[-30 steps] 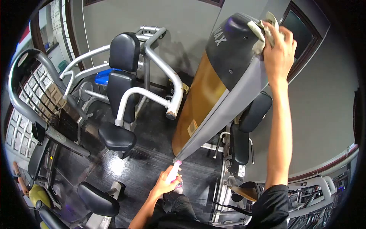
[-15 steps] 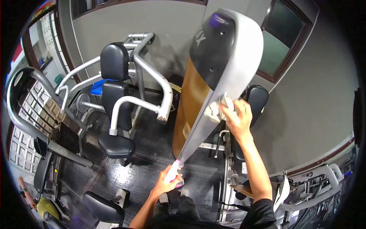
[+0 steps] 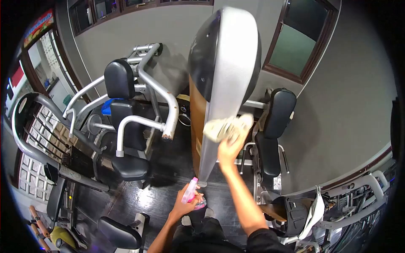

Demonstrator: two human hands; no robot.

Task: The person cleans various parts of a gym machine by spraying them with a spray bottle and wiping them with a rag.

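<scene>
My right hand (image 3: 232,147) grips a crumpled off-white cloth (image 3: 219,128), which lies against the silver front face of the tall machine column (image 3: 236,55). The cloth and fingers are slightly blurred. Lower down, my left hand (image 3: 185,202) is wrapped round a spray bottle (image 3: 190,192) with a pink nozzle and pinkish contents, close to the foot of the column. Black shrouding and a brown-gold side panel (image 3: 196,122) flank the silver face.
A machine with a black padded seat (image 3: 130,168) and silver arms stands left. Behind the column on the right is another black backrest (image 3: 280,114). A black pad (image 3: 120,232) sits near my left forearm. A white cloth (image 3: 314,213) hangs on a rack at lower right.
My right hand and the cloth have moved left and slightly down along the column. The view has shifted, showing the silver face more head-on. My left hand still holds the spray bottle.
</scene>
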